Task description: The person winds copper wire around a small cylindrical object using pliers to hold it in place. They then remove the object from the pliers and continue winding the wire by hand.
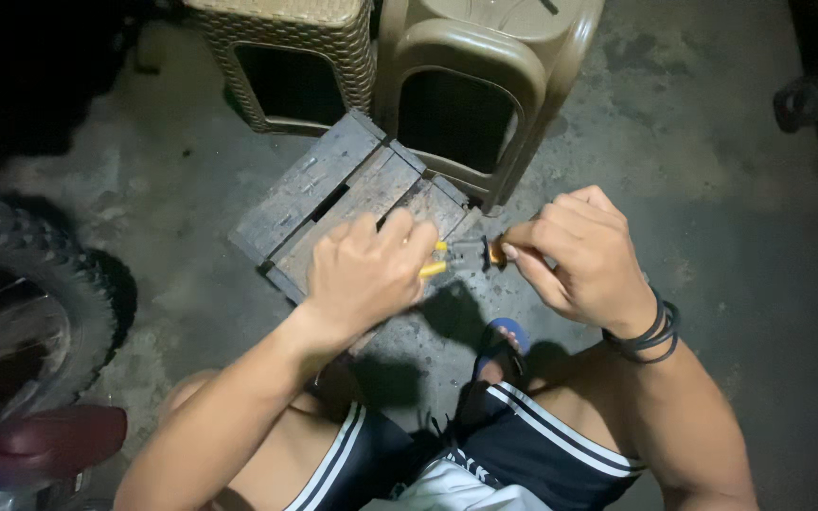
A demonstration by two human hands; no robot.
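Note:
My left hand (368, 273) is closed around a tool with yellow handles (434, 268), likely pliers, whose dark jaws (469, 251) point right. My right hand (579, 254) pinches a small orange-and-dark part (495, 252) between thumb and fingers, right at the tool's tip. Both hands hover above a low wooden slatted pallet (328, 185) on the concrete floor. What the small part is I cannot make out.
Two plastic stools stand beyond the pallet: a woven-pattern one (286, 52) and a smooth beige one (485, 66). A knobby bike tyre (44, 284) is at the left. My foot in a blue sandal (504, 343) rests below the hands. A dark fitting (807, 99) sits top right.

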